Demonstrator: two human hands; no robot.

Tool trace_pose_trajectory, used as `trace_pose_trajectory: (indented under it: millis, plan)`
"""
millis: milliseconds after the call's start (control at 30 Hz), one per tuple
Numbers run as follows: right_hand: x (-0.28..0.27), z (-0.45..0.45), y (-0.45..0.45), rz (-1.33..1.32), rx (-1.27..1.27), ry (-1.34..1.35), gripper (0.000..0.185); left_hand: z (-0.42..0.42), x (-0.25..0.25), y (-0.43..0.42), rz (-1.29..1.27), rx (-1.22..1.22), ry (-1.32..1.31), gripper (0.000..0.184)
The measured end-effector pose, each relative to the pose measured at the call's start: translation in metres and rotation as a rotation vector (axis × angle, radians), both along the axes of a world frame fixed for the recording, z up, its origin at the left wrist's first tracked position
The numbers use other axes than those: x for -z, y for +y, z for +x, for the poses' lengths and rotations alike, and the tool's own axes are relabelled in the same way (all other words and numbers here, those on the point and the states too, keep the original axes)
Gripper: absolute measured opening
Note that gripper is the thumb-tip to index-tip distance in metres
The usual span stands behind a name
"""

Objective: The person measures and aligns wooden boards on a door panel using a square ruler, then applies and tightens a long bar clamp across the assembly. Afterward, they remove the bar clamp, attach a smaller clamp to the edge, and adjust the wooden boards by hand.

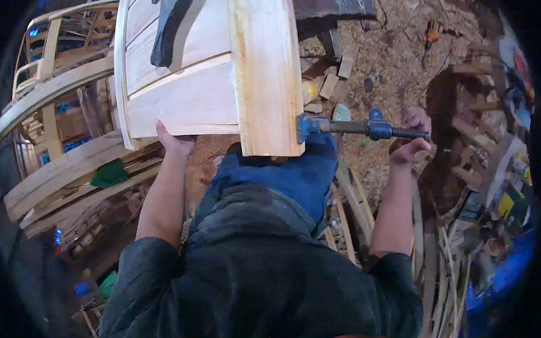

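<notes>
A pale wooden panel assembly (182,100) with grooved boards stands before me, a thick post (267,74) along its right side. My left hand (177,145) grips the panel's near lower edge, thumb on the face and fingers hidden beneath. A blue clamp (379,128) with a threaded screw presses its head against the post's right side. At the screw's far right end, the fingers of my right hand (411,140) are closed around the handle. A dark bar (169,32) lies across the panel's upper part.
Curved wooden frames (59,93) are stacked on the left. A dark beam (336,6) juts out behind the post. Wood offcuts (329,85) and an orange tool (432,33) lie on the sawdust-covered floor. Long strips (444,270) and scrap crowd the lower right.
</notes>
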State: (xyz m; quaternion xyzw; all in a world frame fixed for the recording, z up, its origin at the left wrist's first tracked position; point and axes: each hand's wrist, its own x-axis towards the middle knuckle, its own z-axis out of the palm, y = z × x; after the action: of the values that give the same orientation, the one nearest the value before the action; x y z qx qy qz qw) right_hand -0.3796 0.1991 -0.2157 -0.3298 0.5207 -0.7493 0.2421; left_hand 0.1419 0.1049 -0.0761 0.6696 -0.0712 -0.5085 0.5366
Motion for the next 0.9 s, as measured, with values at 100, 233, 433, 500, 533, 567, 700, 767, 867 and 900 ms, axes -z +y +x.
trace_pose_trajectory:
  millis: [100, 233, 433, 500, 533, 567, 700, 767, 867, 900]
  plan:
    - [-0.006, -0.005, 0.016, 0.159, -0.077, -0.113, 0.074, 0.013, 0.007, -0.001, -0.025, -0.031, -0.022, 0.074]
    - [-0.035, -0.009, 0.025, 0.295, -0.105, -0.168, 0.065, 0.012, 0.004, -0.002, -0.062, -0.056, 0.061, 0.073]
    - [-0.070, -0.026, 0.036, 0.860, 0.029, -0.043, 0.057, 0.020, 0.008, -0.004, -0.124, -0.092, 0.082, 0.073]
    - [-0.103, -0.006, 0.020, 1.136, 0.125, -0.045, 0.056, 0.020, 0.002, -0.006, -0.108, -0.141, 0.084, 0.073]
    - [-0.064, -0.029, 0.032, 0.939, 0.139, -0.183, 0.056, 0.024, 0.005, -0.006, -0.128, -0.127, 0.128, 0.073]
    - [-0.066, -0.032, 0.029, 1.013, 0.141, -0.176, 0.055, 0.028, 0.011, -0.005, -0.156, -0.116, 0.163, 0.072]
    - [-0.049, -0.059, 0.048, 1.098, 0.005, -0.320, 0.066, 0.033, 0.020, 0.003, -0.144, -0.173, 0.195, 0.074]
    - [-0.061, -0.054, 0.040, 1.025, -0.079, -0.379, 0.063, 0.034, 0.022, 0.004, -0.100, -0.199, 0.201, 0.077]
    - [-0.086, -0.042, 0.024, 1.058, 0.007, -0.189, 0.055, 0.041, 0.032, 0.011, -0.048, -0.214, 0.112, 0.083]
    - [-0.097, -0.045, 0.021, 1.179, 0.039, 0.053, 0.054, 0.048, 0.046, 0.016, -0.005, -0.193, 0.081, 0.084]
